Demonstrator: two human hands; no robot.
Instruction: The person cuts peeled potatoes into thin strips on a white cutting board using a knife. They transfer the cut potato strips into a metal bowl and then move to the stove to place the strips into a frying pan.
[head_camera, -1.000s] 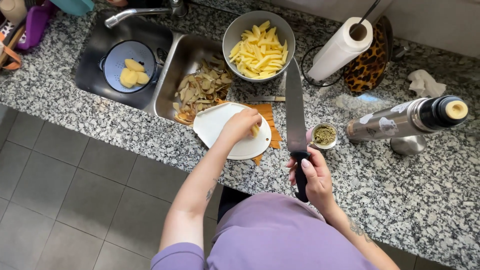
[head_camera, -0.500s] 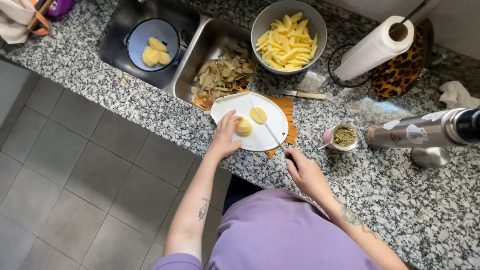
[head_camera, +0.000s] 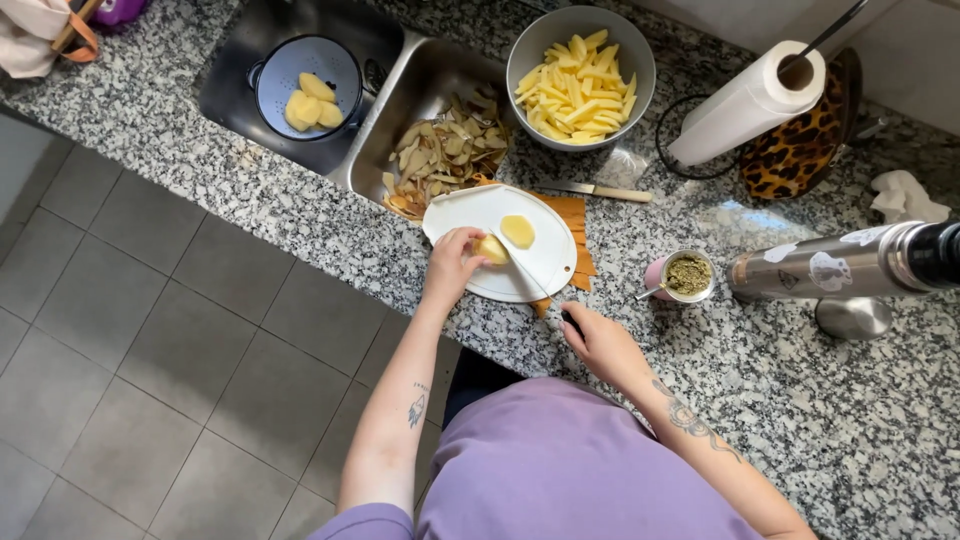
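While I look straight down from the head camera, nearest me my right hand (head_camera: 600, 345) is closed around the dark handle of a long-bladed kitchen knife (head_camera: 530, 285), its blade lying across the white oval cutting board (head_camera: 470, 210) with the tip at the potato. My left hand (head_camera: 452, 265) pinches one peeled pale-yellow potato half (head_camera: 492, 249) on that board, and one flat potato slice (head_camera: 517, 230) lies just beside it. An orange wooden board (head_camera: 572, 212) shows under the white one. To the right stands one small pink cup of green herbs (head_camera: 685, 277) and one steel flask (head_camera: 840, 265) on its side. Farther off, a second knife with a pale handle (head_camera: 597, 191) lies on the speckled granite counter (head_camera: 150, 110). Beyond, the steel sink (head_camera: 430, 90) holds a heap of peelings (head_camera: 445, 155); one blue colander (head_camera: 300, 65) holds perhaps three potato pieces, and one grey bowl of cut potato sticks (head_camera: 580, 85) sits beside one paper towel roll (head_camera: 745, 105).
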